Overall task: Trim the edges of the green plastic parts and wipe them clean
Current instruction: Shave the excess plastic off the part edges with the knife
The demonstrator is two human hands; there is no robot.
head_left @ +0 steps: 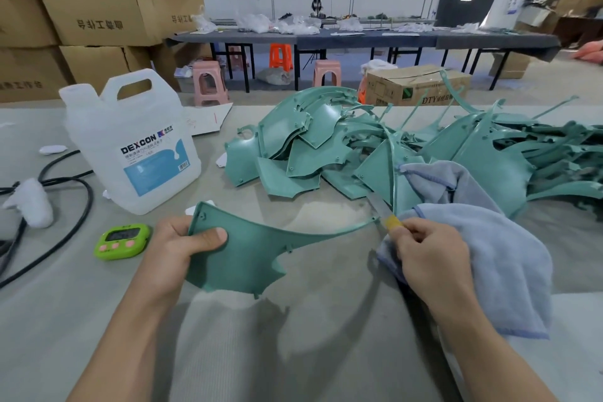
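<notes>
My left hand (pixel 182 246) grips the wide end of a curved green plastic part (pixel 248 251) and holds it above the table. The part's thin tip reaches right to a utility knife (pixel 386 217) with a yellow handle. My right hand (pixel 430 258) grips that knife, whose blade touches the tip. A light blue cloth (pixel 509 258) lies under and around my right hand. A big pile of green plastic parts (pixel 326 147) covers the table behind.
A white jug of cleaning liquid (pixel 133 143) stands at the left. A green timer (pixel 122 240) lies near my left hand, beside black cables (pixel 65 225). Cardboard boxes (pixel 91 13) are stacked at the back left. A long table and stools stand beyond.
</notes>
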